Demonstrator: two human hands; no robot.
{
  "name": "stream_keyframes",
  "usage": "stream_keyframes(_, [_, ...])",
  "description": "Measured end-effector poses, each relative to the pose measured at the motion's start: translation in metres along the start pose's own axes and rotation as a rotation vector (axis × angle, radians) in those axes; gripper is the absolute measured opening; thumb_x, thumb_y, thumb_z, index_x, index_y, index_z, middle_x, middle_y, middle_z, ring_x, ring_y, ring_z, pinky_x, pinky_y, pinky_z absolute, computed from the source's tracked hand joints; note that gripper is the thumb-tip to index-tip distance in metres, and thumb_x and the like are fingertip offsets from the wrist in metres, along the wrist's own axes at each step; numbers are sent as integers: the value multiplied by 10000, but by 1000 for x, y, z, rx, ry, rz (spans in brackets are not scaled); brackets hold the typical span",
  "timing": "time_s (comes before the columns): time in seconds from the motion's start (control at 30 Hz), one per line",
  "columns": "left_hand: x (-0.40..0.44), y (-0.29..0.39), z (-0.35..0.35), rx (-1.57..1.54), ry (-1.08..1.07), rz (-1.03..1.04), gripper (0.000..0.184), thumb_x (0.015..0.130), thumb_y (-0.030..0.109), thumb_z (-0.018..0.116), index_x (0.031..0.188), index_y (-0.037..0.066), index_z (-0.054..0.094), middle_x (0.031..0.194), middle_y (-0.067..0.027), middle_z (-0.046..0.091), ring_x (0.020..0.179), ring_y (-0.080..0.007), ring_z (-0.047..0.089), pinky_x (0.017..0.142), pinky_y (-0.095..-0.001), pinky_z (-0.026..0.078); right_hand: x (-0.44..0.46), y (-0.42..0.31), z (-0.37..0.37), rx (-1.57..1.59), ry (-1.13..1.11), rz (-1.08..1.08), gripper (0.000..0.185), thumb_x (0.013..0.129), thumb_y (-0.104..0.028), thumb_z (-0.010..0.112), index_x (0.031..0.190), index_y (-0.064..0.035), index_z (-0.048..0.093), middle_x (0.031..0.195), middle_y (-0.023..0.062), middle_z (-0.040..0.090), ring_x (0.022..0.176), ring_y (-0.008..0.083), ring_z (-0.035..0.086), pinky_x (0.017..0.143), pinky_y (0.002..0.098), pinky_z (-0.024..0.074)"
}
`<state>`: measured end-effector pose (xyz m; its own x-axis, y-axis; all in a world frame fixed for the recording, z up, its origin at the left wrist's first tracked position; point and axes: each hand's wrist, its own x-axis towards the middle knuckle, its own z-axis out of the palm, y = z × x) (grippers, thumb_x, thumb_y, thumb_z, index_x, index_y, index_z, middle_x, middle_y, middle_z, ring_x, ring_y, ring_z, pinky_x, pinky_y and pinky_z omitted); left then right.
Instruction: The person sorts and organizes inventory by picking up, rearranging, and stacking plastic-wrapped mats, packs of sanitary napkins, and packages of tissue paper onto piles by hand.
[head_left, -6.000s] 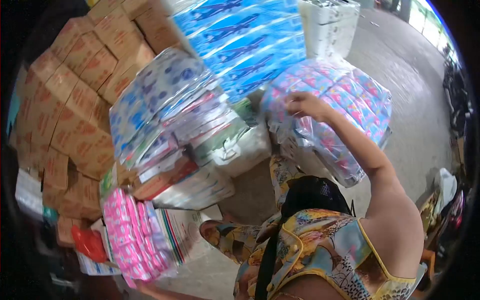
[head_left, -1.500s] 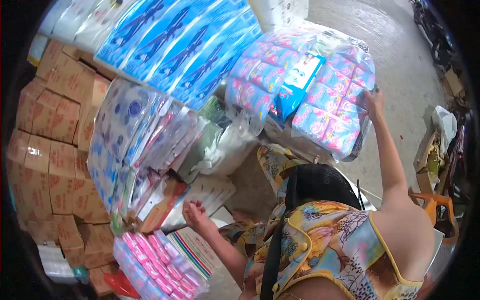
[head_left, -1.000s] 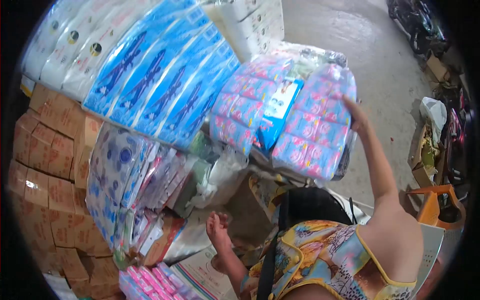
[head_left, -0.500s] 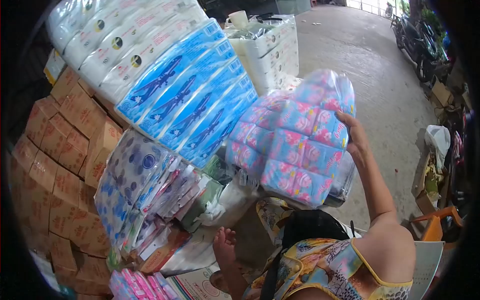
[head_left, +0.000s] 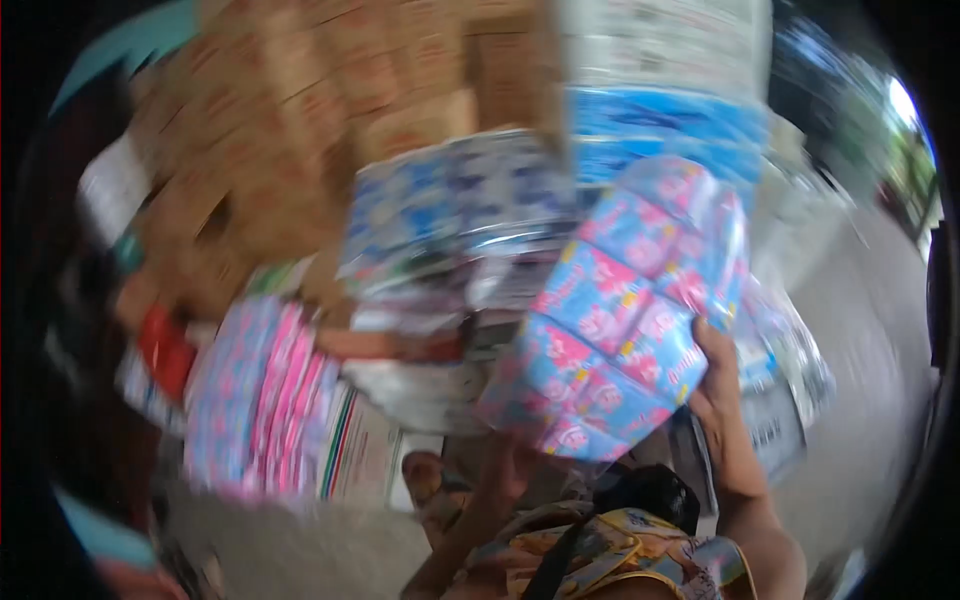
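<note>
A plastic-wrapped bundle of pink-and-blue packets (head_left: 610,330) is held up in front of me, tilted to the right. My right hand (head_left: 716,370) grips its lower right edge, fingers closed on the wrap. Below the bundle's lower left corner is my left hand (head_left: 508,468), dark and blurred. Its fingers are hidden, and I cannot tell whether it touches the bundle. To the left stands a similar pink-and-blue bundle (head_left: 240,400), beside a white printed carton (head_left: 365,450).
Brown cartons (head_left: 340,90) are stacked at the back left. Blue plane-printed packs (head_left: 665,130) and a blue-and-purple patterned pack (head_left: 455,205) stand behind the held bundle. A grey flat item (head_left: 765,430) lies at the right. Concrete floor (head_left: 860,400) shows beyond it.
My view has swung left, bringing the cartons and second bundle further in. My right hand still holds the first bundle, now closer and more tilted. My left hand has come near its lower corner.
</note>
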<state>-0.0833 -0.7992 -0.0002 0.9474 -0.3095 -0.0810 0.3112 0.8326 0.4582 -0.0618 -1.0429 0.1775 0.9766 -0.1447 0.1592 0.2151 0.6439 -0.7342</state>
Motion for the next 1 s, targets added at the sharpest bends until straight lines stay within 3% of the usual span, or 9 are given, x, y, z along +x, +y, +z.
stream_keyframes(0.13, [-30, 18, 1, -115, 178, 214, 121, 815, 175, 553, 901, 105, 507, 881, -27, 540, 798, -161, 530, 700, -334, 463, 3, 8, 36, -133, -226, 84, 479, 741, -87, 597, 1158, 18, 385, 1056, 125, 531, 953, 223, 542, 804, 344, 455])
stream_keyframes(0.23, [-73, 52, -12, -179, 9, 280, 154, 821, 151, 539, 952, 78, 502, 864, -43, 545, 825, -164, 536, 691, -334, 475, 6, 47, 64, -241, -421, 143, 472, 697, -6, 600, 1133, 10, 418, 1020, 94, 542, 864, 171, 546, 722, 294, 458])
stream_keyframes(0.33, [-117, 74, -43, 508, 366, 643, 223, 833, 165, 519, 1032, 73, 479, 910, -59, 554, 789, -194, 550, 680, -352, 458, 7, 97, 70, -431, -501, 413, 332, 701, 107, 552, 1016, 3, 525, 938, 73, 583, 859, 166, 562, 748, 298, 469])
stream_keyframes(0.4, [-152, 90, -32, 8, 468, 651, 320, 821, 173, 541, 1109, 73, 443, 994, -55, 547, 881, -193, 543, 755, -366, 447, 1, 135, 97, -294, -630, 447, 358, 706, 132, 535, 1036, -5, 520, 947, 70, 583, 850, 176, 566, 752, 304, 476])
stream_keyframes(0.5, [-178, 99, -53, 73, 585, 977, 316, 820, 112, 539, 1120, 67, 451, 1037, -43, 535, 934, -166, 519, 839, -339, 418, 2, 177, 133, -270, -805, 518, 405, 704, 146, 533, 1075, -12, 501, 1040, 77, 550, 938, 186, 530, 790, 314, 456])
stream_keyframes(0.6, [-205, 132, -49, 81, 784, 1045, 359, 812, 129, 555, 1140, 58, 428, 1051, -51, 526, 938, -161, 515, 837, -332, 416, 22, 215, 180, -257, -911, 653, 440, 719, 73, 555, 1135, -29, 455, 1098, 77, 517, 982, 194, 504, 837, 324, 424])
stream_keyframes(0.7, [-227, 192, -21, 328, 732, 1222, 360, 809, 167, 556, 1117, 24, 435, 1058, -64, 524, 951, -166, 510, 845, -322, 400, 30, 227, 258, -266, -1048, 489, 480, 748, -36, 571, 1191, -36, 385, 1134, 97, 490, 1004, 207, 492, 840, 337, 418])
stream_keyframes(0.83, [-227, 292, 5, 580, 790, 1502, 361, 831, 191, 516, 1120, -5, 424, 1020, -83, 527, 870, -146, 523, 755, -289, 432, 42, 245, 360, -107, -1034, 665, 344, 795, -130, 553, 1104, -41, 431, 858, 43, 526, 786, 188, 523, 800, 380, 446])
stream_keyframes(1.0, [-205, 382, -62, 757, 1148, 1577, 441, 783, 246, 566, 1069, -71, 458, 999, -177, 546, 911, -240, 524, 800, -313, 398, 56, 306, 344, -400, -1047, 591, 280, 817, -159, 530, 1058, -40, 450, 850, 46, 541, 739, 161, 531, 716, 320, 465])
